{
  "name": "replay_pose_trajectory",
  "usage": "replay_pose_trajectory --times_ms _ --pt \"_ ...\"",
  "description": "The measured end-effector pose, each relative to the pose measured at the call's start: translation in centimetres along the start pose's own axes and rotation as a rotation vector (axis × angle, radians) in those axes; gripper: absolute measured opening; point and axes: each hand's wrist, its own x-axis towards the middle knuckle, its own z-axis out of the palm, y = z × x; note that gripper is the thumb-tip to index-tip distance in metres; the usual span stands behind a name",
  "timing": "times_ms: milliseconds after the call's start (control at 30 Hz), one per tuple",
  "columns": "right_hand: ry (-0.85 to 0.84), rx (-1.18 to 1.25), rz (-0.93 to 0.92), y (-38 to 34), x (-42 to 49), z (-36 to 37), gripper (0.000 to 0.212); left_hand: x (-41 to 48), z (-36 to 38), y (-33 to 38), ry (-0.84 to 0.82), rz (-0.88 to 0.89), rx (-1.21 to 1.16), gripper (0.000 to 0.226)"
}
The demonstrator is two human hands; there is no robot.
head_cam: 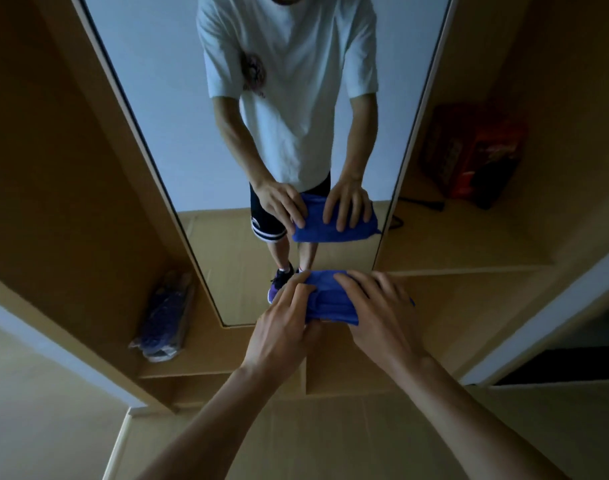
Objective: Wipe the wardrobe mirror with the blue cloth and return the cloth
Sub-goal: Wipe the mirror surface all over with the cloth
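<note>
Blue cloth (329,301) wadded in both hands, low before the mirror (164,116)

Soft fabric, folded into a thick pad, sits between the two hands near the mirror's bottom edge. Its reflection shows as a separate blue patch higher up the glass, so the cloth looks held just off the pane rather than pressed to it.

The left hand (289,327) grips the pad's left end, with the fingers curled over the top and the thumb tucked under the near edge. The right hand (382,313) covers the right end, fingers spread and bent across the fabric. Its thumb is hidden, though the reflection shows those fingers draped down the cloth's far face.

The cloth looks light and limp, with no stiffness of its own. Held by a corner it would likely sag and fall open, so it is better kept as a pad, with a palm flat behind it and fingers hooked over one edge. It should grip skin well and slide easily on glass. The fragile thing here is the pane, which calls for even, moderate pressure.

Whether any wiping is done cannot be told from the glass.

A red box (476,157) stands on the right shelf, and a bag (168,317) lies on the left one.
</note>
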Motion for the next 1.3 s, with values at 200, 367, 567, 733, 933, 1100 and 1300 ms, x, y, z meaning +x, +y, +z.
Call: replay_pose_trajectory --times_ms 200,367,567,733,933,1100,1300 --pt "0.216 -0.101 -0.108 -1.4 3.6 -9.6 0.05 3.4 -6.9 4.9 0.164 0.127 0.097 0.06" --pt "0.391 -0.16 -0.15 -2.8 6.4 -17.2 0.049 6.5 -13.1 9.6 0.286 0.245 0.141 0.075" --pt "0.545 -0.258 -0.17 -3.5 8.5 -24.3 0.05 9.2 -19.1 14.1 0.4 0.359 0.193 0.067" --pt "0.63 -0.307 -0.196 -2.7 10.9 -29.0 0.052 11.5 -23.0 16.7 0.488 0.467 0.261 0.06" --pt "0.761 -0.37 -0.224 -0.6 15.1 -34.7 0.057 16.5 -27.6 19.5 0.62 0.573 0.392 0.057" --pt "0.878 -0.392 -0.241 1.1 19.7 -39.8 0.063 21.2 -31.1 22.9 0.758 0.583 0.445 0.063" --pt "0.938 -0.435 -0.231 2.2 24.6 -45.4 0.07 25.9 -35.1 26.1 0.848 0.538 0.481 0.065"
